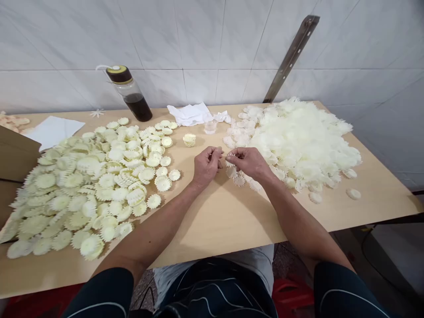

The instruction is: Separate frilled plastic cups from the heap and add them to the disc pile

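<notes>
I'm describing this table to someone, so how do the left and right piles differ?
The left pile looks yellower, while the right pile looks paler and more translucent. The left pile shows many distinct discs, whereas much of the right pile blends together. Both lie on the table and have pieces with toothed edges.

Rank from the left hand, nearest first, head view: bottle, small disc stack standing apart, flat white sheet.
1. Small disc stack: just beyond the left hand, slightly to its left.
2. Bottle: farther left and back.
3. Flat white sheet: far left.
</notes>
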{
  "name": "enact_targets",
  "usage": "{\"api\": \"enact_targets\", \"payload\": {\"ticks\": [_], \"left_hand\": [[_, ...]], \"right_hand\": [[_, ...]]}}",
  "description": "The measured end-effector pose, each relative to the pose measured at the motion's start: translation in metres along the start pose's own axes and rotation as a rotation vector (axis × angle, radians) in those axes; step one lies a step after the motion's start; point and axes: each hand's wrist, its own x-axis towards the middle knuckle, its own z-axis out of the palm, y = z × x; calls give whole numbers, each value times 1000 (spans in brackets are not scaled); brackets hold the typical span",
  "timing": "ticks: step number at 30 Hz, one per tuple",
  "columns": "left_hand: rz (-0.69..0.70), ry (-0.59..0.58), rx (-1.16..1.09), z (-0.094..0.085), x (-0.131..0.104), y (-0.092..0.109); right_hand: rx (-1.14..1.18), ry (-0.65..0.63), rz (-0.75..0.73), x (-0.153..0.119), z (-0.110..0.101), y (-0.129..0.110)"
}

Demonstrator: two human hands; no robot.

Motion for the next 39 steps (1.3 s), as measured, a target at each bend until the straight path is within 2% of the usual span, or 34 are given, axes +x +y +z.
{"api": "enact_targets", "payload": {"ticks": [4, 11, 19, 24, 28, 39], "left_hand": [[-78, 58, -61, -1, 4, 4], [-108, 44, -67, 0, 3, 7], [-81, -34, -65, 3, -2, 7], [-65, -97, -26, 3, -6, 7], [-94, -98, -22, 4, -7, 8], [-47, -99, 12, 1, -3, 4]], "right_hand": [[32, 50, -44, -2, 1, -2], [-16, 128, -101, -6, 1, -10], [-30, 199, -171, -2, 4, -1], [-121, 258, -229, 2, 7, 8], [-133, 262, -251, 2, 8, 9], [-136, 229, -282, 2, 9, 10]]}}
